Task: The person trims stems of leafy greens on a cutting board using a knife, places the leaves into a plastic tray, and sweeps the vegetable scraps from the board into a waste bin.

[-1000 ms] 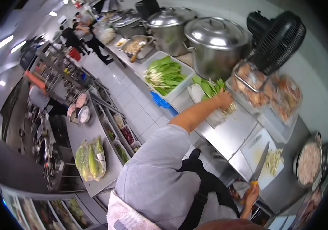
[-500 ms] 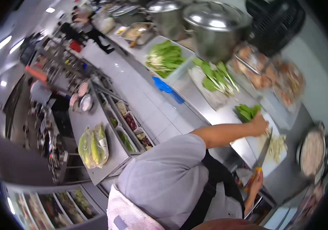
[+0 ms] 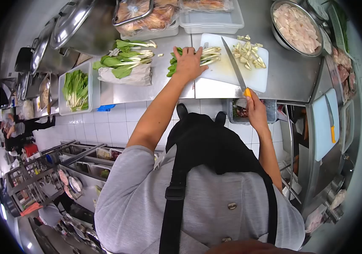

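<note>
My left hand (image 3: 189, 64) lies over a bunch of leafy greens (image 3: 211, 55), its fingers spread across them at the left edge of the white cutting board (image 3: 255, 80). The leaves stick out to the left and the pale stems reach right onto the board. My right hand (image 3: 255, 108) is closed round the orange handle of a knife (image 3: 234, 62), whose blade lies over the board and points away from me. Right of the blade is a pile of chopped pale stems (image 3: 248, 55). More greens (image 3: 126, 61) rest on a cloth-like wrapping (image 3: 134, 75) farther left.
Left stand a tub of greens (image 3: 76, 89) and large lidded pots (image 3: 90, 29). Bagged meat (image 3: 147, 19) lies behind. At the right are a bowl of pale meat (image 3: 297, 27) and a blue board (image 3: 322, 127) with another knife. Other people (image 3: 20, 129) stand far left.
The view has swung right. My left hand has brought a bunch of greens from the pile on the wrapping to the cutting board. My right hand still holds the knife.
</note>
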A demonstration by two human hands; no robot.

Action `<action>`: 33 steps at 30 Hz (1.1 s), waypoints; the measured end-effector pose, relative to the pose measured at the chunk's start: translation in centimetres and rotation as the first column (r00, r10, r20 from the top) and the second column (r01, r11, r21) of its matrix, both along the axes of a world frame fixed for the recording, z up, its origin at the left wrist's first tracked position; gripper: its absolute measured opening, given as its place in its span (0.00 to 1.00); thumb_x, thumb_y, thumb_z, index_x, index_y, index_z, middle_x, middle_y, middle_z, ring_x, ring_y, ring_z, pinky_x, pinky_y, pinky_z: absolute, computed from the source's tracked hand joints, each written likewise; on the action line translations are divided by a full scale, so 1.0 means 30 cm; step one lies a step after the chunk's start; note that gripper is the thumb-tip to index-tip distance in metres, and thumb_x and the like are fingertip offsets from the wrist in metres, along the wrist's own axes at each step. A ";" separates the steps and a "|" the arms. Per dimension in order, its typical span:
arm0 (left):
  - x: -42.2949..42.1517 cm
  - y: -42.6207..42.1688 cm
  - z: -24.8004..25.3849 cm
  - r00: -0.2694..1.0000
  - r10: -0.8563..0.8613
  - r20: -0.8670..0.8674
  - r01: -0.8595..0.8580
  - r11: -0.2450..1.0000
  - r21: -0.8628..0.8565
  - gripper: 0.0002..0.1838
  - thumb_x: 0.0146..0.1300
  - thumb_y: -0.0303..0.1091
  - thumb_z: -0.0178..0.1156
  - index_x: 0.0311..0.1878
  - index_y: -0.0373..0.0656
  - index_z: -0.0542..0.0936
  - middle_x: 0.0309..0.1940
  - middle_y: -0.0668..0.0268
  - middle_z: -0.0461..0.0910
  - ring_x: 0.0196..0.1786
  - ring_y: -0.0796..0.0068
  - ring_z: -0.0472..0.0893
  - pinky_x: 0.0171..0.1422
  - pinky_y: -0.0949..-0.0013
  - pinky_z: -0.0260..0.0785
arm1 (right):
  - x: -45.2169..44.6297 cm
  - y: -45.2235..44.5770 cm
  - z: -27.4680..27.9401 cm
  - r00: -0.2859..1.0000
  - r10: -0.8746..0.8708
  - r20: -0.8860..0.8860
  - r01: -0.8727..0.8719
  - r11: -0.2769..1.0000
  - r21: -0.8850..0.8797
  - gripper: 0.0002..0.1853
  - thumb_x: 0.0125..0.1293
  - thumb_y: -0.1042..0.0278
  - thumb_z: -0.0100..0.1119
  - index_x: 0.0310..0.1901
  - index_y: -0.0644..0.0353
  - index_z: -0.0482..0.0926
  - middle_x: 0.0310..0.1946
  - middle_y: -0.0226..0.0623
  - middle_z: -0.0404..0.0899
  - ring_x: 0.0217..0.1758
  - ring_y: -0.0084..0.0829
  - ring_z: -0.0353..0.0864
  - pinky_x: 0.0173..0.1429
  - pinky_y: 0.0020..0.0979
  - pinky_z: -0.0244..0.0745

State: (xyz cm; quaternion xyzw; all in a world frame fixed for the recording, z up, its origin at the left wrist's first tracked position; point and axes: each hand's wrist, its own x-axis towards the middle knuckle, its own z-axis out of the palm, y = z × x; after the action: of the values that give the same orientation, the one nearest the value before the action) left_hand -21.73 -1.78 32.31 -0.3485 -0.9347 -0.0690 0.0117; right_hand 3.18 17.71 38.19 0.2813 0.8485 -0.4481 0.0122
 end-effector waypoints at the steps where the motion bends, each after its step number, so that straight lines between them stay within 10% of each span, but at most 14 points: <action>1: -0.004 -0.002 -0.003 1.000 -0.004 0.010 0.004 1.000 -0.006 0.46 0.60 0.60 0.70 0.77 0.48 0.70 0.61 0.56 0.77 0.67 0.52 0.72 0.75 0.26 0.47 | 0.002 -0.002 0.003 1.000 0.020 0.019 -0.020 1.000 -0.008 0.23 0.83 0.57 0.47 0.72 0.56 0.74 0.28 0.45 0.81 0.31 0.33 0.84 0.40 0.38 0.77; 8: 0.037 0.038 -0.081 0.994 0.087 -0.059 -0.088 0.996 -0.009 0.41 0.64 0.61 0.66 0.75 0.49 0.73 0.58 0.54 0.80 0.65 0.51 0.75 0.72 0.32 0.55 | -0.022 -0.062 0.007 0.986 0.135 0.099 -0.131 0.990 -0.047 0.24 0.84 0.55 0.44 0.72 0.56 0.73 0.35 0.51 0.84 0.39 0.51 0.85 0.47 0.44 0.77; 10: 0.041 0.053 -0.058 0.993 0.084 0.082 -0.073 0.989 -0.127 0.30 0.68 0.57 0.62 0.65 0.47 0.81 0.58 0.53 0.81 0.66 0.51 0.74 0.73 0.30 0.55 | -0.018 -0.054 -0.049 0.982 0.180 0.064 -0.186 0.975 0.124 0.24 0.83 0.55 0.43 0.71 0.57 0.72 0.53 0.59 0.83 0.55 0.59 0.84 0.56 0.48 0.78; 13: 0.016 0.072 -0.283 0.987 0.109 -0.118 -0.107 0.994 0.023 0.24 0.63 0.53 0.63 0.53 0.46 0.85 0.51 0.59 0.83 0.62 0.55 0.76 0.70 0.30 0.57 | -0.041 -0.051 -0.093 0.992 0.112 0.049 -0.108 0.991 -0.076 0.21 0.80 0.68 0.51 0.70 0.58 0.73 0.50 0.58 0.85 0.51 0.58 0.86 0.54 0.47 0.82; 15: 0.021 0.100 -0.232 0.992 0.129 0.008 -0.129 0.992 -0.018 0.26 0.64 0.54 0.62 0.56 0.44 0.84 0.54 0.57 0.82 0.63 0.52 0.75 0.74 0.29 0.53 | -0.084 -0.046 -0.121 0.964 0.267 0.001 -0.257 0.928 0.269 0.21 0.83 0.62 0.47 0.71 0.60 0.71 0.48 0.63 0.85 0.55 0.63 0.84 0.53 0.49 0.79; 17: 0.059 0.086 -0.196 0.980 0.115 -0.163 -0.109 0.993 0.048 0.26 0.67 0.51 0.61 0.59 0.41 0.82 0.54 0.56 0.82 0.63 0.51 0.75 0.76 0.29 0.49 | -0.137 -0.059 -0.107 0.958 0.282 0.050 -0.286 0.932 0.224 0.22 0.83 0.60 0.46 0.72 0.61 0.70 0.54 0.64 0.83 0.57 0.65 0.82 0.59 0.51 0.76; 19: 0.069 0.087 -0.155 0.988 0.123 -0.098 -0.122 0.992 0.025 0.25 0.68 0.48 0.60 0.60 0.40 0.81 0.55 0.55 0.82 0.64 0.51 0.74 0.78 0.30 0.47 | -0.132 0.036 -0.324 0.911 0.351 -0.216 -0.277 0.909 0.310 0.22 0.83 0.60 0.47 0.71 0.62 0.71 0.49 0.56 0.86 0.46 0.55 0.87 0.51 0.45 0.78; 25: 0.021 0.129 -0.191 0.974 0.216 -0.063 -0.221 0.969 -0.110 0.20 0.68 0.43 0.61 0.55 0.38 0.82 0.47 0.51 0.84 0.57 0.49 0.79 0.79 0.32 0.48 | -0.096 0.098 -0.290 0.964 0.246 -0.100 -0.249 0.969 -0.011 0.23 0.84 0.59 0.47 0.71 0.63 0.72 0.34 0.36 0.78 0.29 0.23 0.71 0.36 0.30 0.71; 29: -0.034 0.114 -0.259 0.973 0.230 0.000 -0.230 0.973 -0.028 0.14 0.64 0.38 0.61 0.48 0.41 0.83 0.38 0.53 0.87 0.47 0.56 0.85 0.78 0.34 0.52 | -0.055 0.127 -0.322 0.975 0.193 -0.107 -0.192 0.981 0.022 0.23 0.84 0.59 0.47 0.71 0.63 0.73 0.31 0.36 0.78 0.28 0.26 0.72 0.35 0.32 0.71; 33: -0.043 -0.024 -0.017 0.812 0.331 0.481 -0.518 0.788 0.332 0.18 0.60 0.39 0.65 0.48 0.37 0.82 0.41 0.47 0.87 0.47 0.53 0.87 0.69 0.43 0.69 | -0.046 0.136 -0.322 0.979 0.171 -0.108 -0.172 0.985 -0.003 0.23 0.83 0.58 0.47 0.71 0.62 0.73 0.29 0.36 0.76 0.27 0.26 0.73 0.35 0.33 0.71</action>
State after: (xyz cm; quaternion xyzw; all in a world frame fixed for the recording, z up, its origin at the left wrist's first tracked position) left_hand -23.01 -2.49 31.81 -0.0904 -0.9297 -0.3472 -0.0829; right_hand 1.79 21.80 28.53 0.1826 0.8663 -0.4650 0.0068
